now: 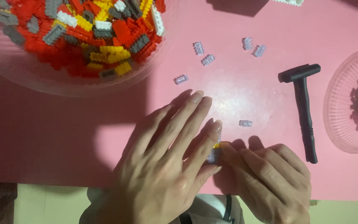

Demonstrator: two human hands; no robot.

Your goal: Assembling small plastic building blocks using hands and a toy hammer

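Pink mat (63, 137) covers table. Clear bowl (30, 76) far left, heaped with red, yellow, grey, white bricks (83, 29). Second clear bowl (344, 103) right edge. Left hand (166, 166) near centre, fingers spread flat, gripping nothing. Right hand (274, 178) beside it, fingertips pinched on small piece (213, 154), yellow and lilac, between both hands. Black hammer (304, 108) right of hands. Six loose lilac bricks (208, 59) scattered beyond fingers.

Dim overall, glare patch mid-table (237, 99), deep shadow left (slight blur)
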